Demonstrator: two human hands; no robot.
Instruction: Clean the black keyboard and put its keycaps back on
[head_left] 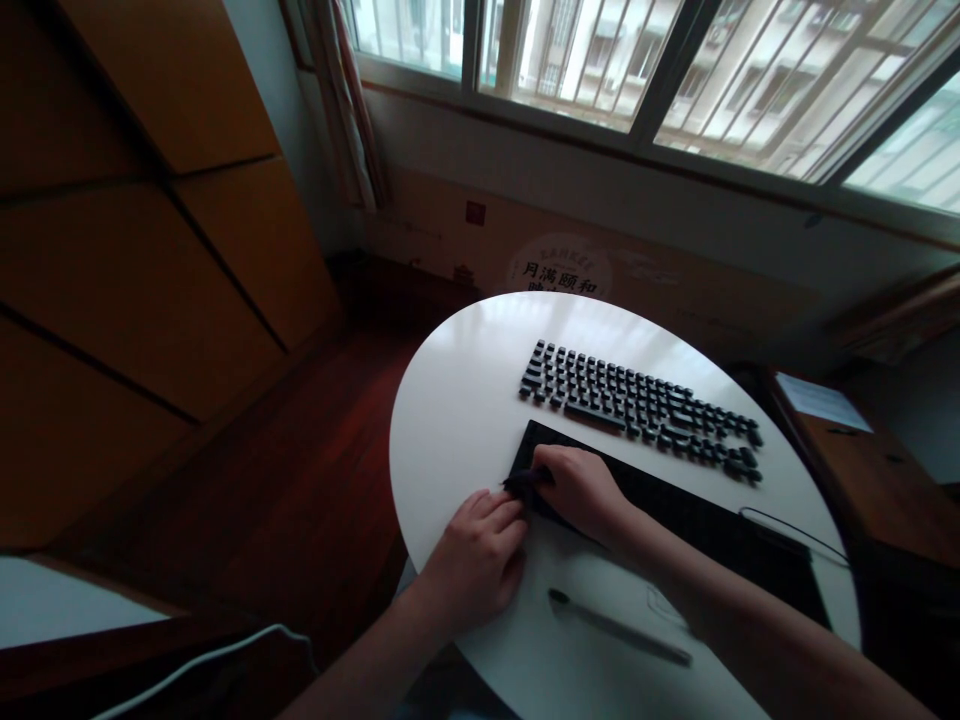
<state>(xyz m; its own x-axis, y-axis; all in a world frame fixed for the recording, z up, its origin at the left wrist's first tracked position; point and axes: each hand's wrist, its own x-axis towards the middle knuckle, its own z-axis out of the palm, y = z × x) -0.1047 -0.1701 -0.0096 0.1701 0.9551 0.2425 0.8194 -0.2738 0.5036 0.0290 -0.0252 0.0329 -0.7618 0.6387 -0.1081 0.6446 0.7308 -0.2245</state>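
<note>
Tabletop: smooth, glossy | keycaps: plastic | keyboard base: matt | floor: wood, faint sheen | curtain: cloth

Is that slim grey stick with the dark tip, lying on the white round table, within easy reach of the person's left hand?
Likely yes: the stick, dark tip nearest, lies close to the left hand, and only bare white tabletop seems to come between them.

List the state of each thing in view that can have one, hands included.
Right hand: closed around dark object
Dark object: gripped, at keyboard's left end
Left hand: fingers bent, beside keyboard's left end
Keyboard: lying on table
Keycaps: loose, laid out in rows
Long grey tool: lying unheld
Curtain: gathered aside
</note>
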